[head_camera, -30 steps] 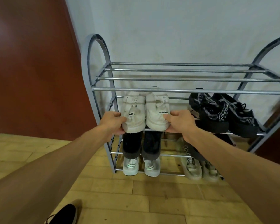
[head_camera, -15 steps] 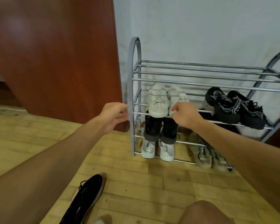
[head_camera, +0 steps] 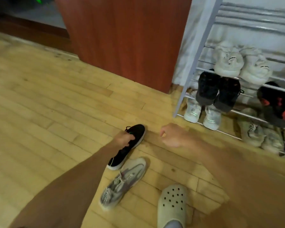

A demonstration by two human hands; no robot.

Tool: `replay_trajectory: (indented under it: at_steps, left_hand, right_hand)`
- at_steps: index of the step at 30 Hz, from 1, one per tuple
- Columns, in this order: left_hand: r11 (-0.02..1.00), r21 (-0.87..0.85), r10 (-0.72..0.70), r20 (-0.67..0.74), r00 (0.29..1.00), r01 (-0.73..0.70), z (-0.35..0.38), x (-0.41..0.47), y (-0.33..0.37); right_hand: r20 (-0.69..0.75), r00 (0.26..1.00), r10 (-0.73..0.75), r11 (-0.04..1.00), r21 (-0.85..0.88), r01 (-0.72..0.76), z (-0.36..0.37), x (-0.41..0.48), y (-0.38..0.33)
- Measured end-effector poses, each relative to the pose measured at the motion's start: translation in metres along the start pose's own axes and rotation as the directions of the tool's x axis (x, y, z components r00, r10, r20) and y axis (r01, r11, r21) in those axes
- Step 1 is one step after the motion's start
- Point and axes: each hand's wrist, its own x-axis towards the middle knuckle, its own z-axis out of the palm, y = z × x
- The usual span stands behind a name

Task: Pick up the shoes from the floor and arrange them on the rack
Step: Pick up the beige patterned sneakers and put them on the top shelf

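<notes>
A black sneaker with a white sole [head_camera: 135,137] lies on the wooden floor, and my left hand [head_camera: 124,138] grips its opening. A grey worn sneaker [head_camera: 123,183] lies just below it. My right hand [head_camera: 171,135] hovers over the floor to the right of the black sneaker, fingers loosely curled, holding nothing. The grey metal shoe rack [head_camera: 196,51] stands at the upper right. On it sit a white pair [head_camera: 242,63], a black pair [head_camera: 217,89] under that, and a white pair with green marks [head_camera: 202,114] at the bottom.
A pale clog with holes [head_camera: 173,204] is on a foot at the bottom. A reddish-brown wooden panel [head_camera: 125,38] stands left of the rack. Black shoes with red patches [head_camera: 280,106] and pale sneakers [head_camera: 260,135] fill the rack's right side.
Both hands left the white pair on the rack and came down to the floor. My left hand took hold of the black sneaker. The view swung down and left.
</notes>
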Motion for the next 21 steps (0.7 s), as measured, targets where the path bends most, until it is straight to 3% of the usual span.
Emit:
replay_trajectory:
  at_steps: [4,8,11,18,21]
  left_hand:
    - [0.926,0.33,-0.192,-0.002,0.981,0.182,-0.001,0.011,-0.099]
    - [0.805,0.516,-0.294,-0.078,0.953,0.291,0.007,0.0,-0.166]
    - [0.776,0.539,-0.362,-0.046,0.931,0.328,0.016,-0.004,-0.186]
    - [0.85,0.4,-0.347,-0.066,0.936,0.343,0.028,-0.007,-0.185]
    - [0.854,0.415,-0.336,-0.019,0.942,0.314,0.034,-0.009,-0.187]
  right_hand:
    - [0.082,0.996,0.017,0.994,0.111,-0.026,0.049,0.006,0.008]
    - [0.139,0.99,0.036,0.987,0.149,-0.057,0.077,0.004,0.027]
    - [0.129,0.988,0.08,0.982,0.162,-0.101,0.083,0.006,0.038]
    - [0.158,0.987,0.04,0.989,0.136,-0.062,0.09,-0.001,0.037]
    - [0.182,0.982,0.042,0.992,0.106,-0.062,0.092,-0.009,0.039]
